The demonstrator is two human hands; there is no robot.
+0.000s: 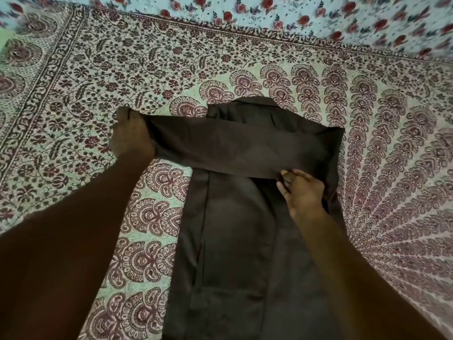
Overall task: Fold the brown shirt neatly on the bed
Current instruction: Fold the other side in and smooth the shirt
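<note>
Between the two hands, the long sleeve (240,148) of the dark brown cloth shirt (235,241) stretches across its chest on the maroon-printed bed cover (122,69). Fingers of the left hand (132,136) curl round the sleeve's end; fingers of the right hand (302,192) pinch its lower edge.

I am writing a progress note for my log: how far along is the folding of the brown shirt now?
Done: the brown shirt lies flat on the patterned bedsheet, collar away from the person. In hand: the left hand grips the end of one sleeve, stretched across the chest, while the right hand holds its lower edge. Left: probably laying that sleeve down and folding the body crosswise.
</note>
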